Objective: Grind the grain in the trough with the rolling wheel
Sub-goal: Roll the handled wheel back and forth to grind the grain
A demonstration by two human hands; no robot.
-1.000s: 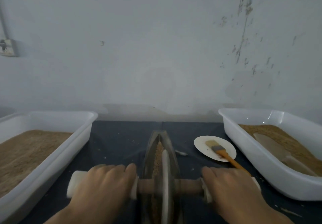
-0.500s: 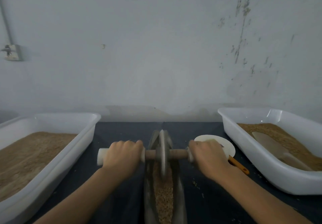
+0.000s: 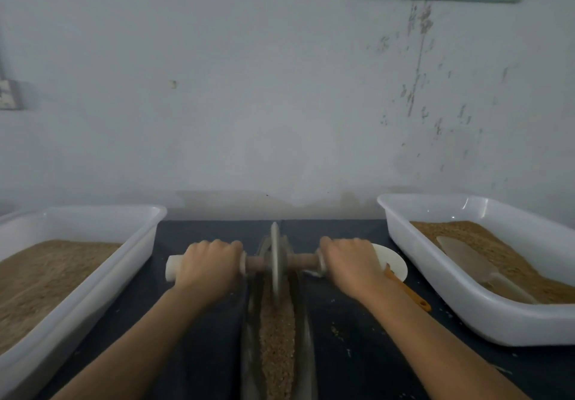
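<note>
A: Left hand (image 3: 208, 265)?
B: Arm extended forward, fingers curled over the axle (image 3: 300, 261), knuckles up.
A: Right hand (image 3: 348, 264)?
B: Same pose, gripping the axle's other end. Forearms converge slightly toward the hands.

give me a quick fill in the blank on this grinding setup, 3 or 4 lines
1. Both hands, left hand and right hand, grip the axle of the ____.
2. The wheel stands at the ____ end of the trough.
3. The scoop lies in the tub on the person's ____ side.
4. The brush has an ____ handle.

Missing words: wheel; far; right; orange
</note>
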